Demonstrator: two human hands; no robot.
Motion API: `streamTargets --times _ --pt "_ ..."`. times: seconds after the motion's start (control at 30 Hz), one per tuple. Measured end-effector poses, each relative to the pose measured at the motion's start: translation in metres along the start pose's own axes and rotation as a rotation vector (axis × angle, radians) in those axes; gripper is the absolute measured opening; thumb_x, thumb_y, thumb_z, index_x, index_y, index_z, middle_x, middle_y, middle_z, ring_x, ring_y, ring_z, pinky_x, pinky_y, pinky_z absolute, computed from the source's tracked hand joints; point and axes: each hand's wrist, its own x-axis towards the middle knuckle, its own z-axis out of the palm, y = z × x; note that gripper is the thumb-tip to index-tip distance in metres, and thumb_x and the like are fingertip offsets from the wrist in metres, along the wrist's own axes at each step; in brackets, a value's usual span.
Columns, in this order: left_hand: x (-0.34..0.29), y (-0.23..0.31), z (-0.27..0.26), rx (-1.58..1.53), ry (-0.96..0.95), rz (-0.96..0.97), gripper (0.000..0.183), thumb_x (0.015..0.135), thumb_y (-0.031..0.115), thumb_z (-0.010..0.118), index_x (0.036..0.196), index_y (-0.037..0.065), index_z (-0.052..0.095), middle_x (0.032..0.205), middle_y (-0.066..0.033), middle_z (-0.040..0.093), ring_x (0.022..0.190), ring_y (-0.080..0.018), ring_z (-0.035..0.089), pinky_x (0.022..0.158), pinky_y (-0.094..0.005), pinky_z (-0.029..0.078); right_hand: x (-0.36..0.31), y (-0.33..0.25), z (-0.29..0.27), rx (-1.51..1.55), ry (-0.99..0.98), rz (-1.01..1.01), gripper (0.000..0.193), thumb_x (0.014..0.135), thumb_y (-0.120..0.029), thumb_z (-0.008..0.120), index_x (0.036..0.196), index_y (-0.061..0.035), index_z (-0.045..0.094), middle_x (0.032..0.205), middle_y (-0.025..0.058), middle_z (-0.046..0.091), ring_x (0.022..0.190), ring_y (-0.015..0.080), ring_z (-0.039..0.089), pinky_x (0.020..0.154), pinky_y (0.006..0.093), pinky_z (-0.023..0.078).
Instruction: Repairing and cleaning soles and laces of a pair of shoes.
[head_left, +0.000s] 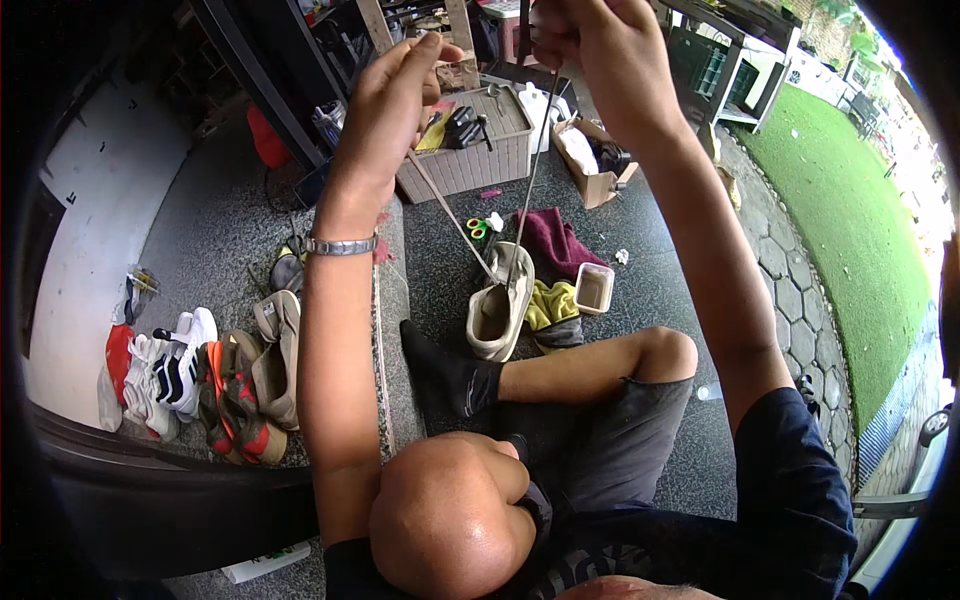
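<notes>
Left hand (pixel 395 100), one: closing its lower fingers over a strand of lace (pixel 450 213), the forefinger and thumb sitting straighter than the rest; raised high, a silver wristwatch (pixel 342 246) circling the wrist behind it. Right hand (pixel 605 55), one: curling its fingers closed on the other, darker-looking strand, rising level with its fellow and running partly out of view at the top, so its fingertips are not fully showing. Shoe, beige, one (pixel 512 325): resting on the speckled floor (pixel 640 260) below and between the two hands, its opening facing up, both strands stretching from its front upward in a V, one to each hand. Scissors, green and orange, one pair (pixel 477 228): lying below the left hand, just beside its strand. Cloth, maroon, one (pixel 550 242): lying crumpled below the right hand, near the shoe. Article, yellow and grey, one (pixel 555 305): lying lower still beneath the right hand, its kind hard to tell. Tub, clear plastic, one (pixel 594 306): standing beside that article. Crate, grey (pixel 465 178): standing beyond the left hand, carrying a spoon (pixel 494 91) and dark oddments. Box, cardboard, open (pixel 600 190): standing below the right hand, holding white and black contents. Footwear, assorted, one row (pixel 240 395): standing well to the left of the left forearm.
</notes>
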Motion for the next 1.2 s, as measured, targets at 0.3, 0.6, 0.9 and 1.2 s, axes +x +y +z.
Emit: streamTargets --times 0.3,0.6,0.9,1.2 --pt "0.022 -0.007 -0.014 -0.283 0.013 -0.073 0.045 0.100 0.049 0.058 0.106 0.005 0.064 0.063 0.0095 0.027 0.049 -0.0009 0.024 0.043 -0.0199 0.018 0.016 -0.027 0.016 -0.259 0.183 0.032 0.033 0.111 -0.027 0.049 0.120 0.0010 0.064 0.077 0.0003 0.060 0.066 0.0076 0.058 0.060 0.0247 0.050" --pt "0.035 0.002 -0.012 -0.413 0.130 -0.160 0.034 0.101 0.046 0.053 0.087 0.015 0.057 0.055 0.0101 0.037 0.040 -0.0044 0.032 0.036 -0.0210 0.025 -0.001 -0.021 -0.002 -0.510 0.053 0.023 0.037 0.111 -0.028 0.049 0.116 0.0014 0.070 0.088 0.0044 0.070 0.078 0.0085 0.063 0.074 0.0259 0.053" --pt "0.022 0.001 -0.014 -0.577 -0.093 -0.120 0.037 0.106 0.042 0.045 0.098 0.008 0.059 0.060 0.0091 0.031 0.046 -0.0040 0.028 0.041 -0.0222 0.022 -0.078 -0.015 0.000 0.081 -1.431 0.835 0.038 0.105 -0.030 0.060 0.126 0.0011 0.066 0.106 0.0163 0.075 0.098 0.0248 0.073 0.090 0.0342 0.057" --pt "-0.101 0.021 0.118 -0.629 -0.713 0.077 0.041 0.105 0.041 0.053 0.098 0.002 0.063 0.064 0.0046 0.047 0.058 -0.0070 0.044 0.056 -0.0240 0.034 -0.295 0.296 -0.100 0.370 -0.642 1.108 0.066 0.104 -0.055 0.042 0.122 0.0059 0.060 0.099 0.0171 0.070 0.086 0.0247 0.070 0.076 0.0459 0.060"
